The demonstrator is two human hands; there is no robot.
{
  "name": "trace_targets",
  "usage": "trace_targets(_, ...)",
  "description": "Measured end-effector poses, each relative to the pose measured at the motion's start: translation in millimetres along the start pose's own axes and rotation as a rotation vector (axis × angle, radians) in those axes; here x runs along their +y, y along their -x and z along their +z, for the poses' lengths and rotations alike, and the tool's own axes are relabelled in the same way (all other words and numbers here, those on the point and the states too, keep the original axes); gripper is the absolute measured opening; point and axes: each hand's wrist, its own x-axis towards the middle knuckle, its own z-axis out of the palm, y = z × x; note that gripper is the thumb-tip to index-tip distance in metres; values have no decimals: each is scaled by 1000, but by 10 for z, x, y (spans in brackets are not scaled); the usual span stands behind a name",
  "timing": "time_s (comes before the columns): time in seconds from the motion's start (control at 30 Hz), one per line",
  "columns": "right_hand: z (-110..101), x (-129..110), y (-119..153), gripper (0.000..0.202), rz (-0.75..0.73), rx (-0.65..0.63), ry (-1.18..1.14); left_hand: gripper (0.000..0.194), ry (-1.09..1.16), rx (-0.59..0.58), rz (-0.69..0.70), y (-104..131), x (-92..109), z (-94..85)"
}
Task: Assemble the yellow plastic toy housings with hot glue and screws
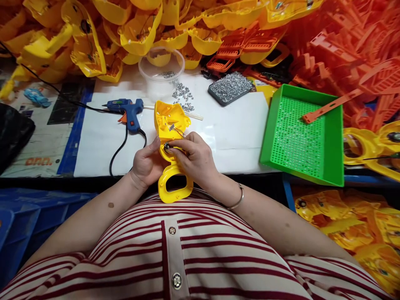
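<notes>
A yellow plastic housing [172, 118] with a looped lower end is held upright in front of my body, its hollow side facing me. My left hand [146, 164] is closed around its left edge, the thumb pointing up along the side. At the middle of the housing, my right hand [195, 156] pinches a small dark round part [166, 146] between thumb and forefinger. Thin wires [178, 131] and a small connector [171, 127] show inside the upper cavity. The part's underside is hidden by my fingertips.
A blue glue gun [129, 111] lies left on white paper. Behind are a clear tub [161, 79], loose screws [183, 92] and a black tray of screws [230, 86]. Right stands a green basket [337, 146] with an orange strip [331, 106]. Yellow shells [140, 35] and orange parts [375, 54] pile up behind.
</notes>
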Motion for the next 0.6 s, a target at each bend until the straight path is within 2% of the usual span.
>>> trace_targets(0.13,-30,-43,-35,18,15,-61,141,29,-3,13,3,-9,1,-12)
trace_targets(0.27,-47,-37,-78,17,27,-111,160,34,6,17,15,-5,-4,-49)
trace_targets(0.43,-50,-28,-88,19,24,-142,250,30,-4,-14,-44,-2,4,-111)
trace_targets(0.53,-67,-44,-51,27,-42,-155,240,29,20,25,-8,-1,19,-79)
trace_targets(0.6,-93,-46,2,35,-104,-119,185,32,31,48,11,-3,28,-42)
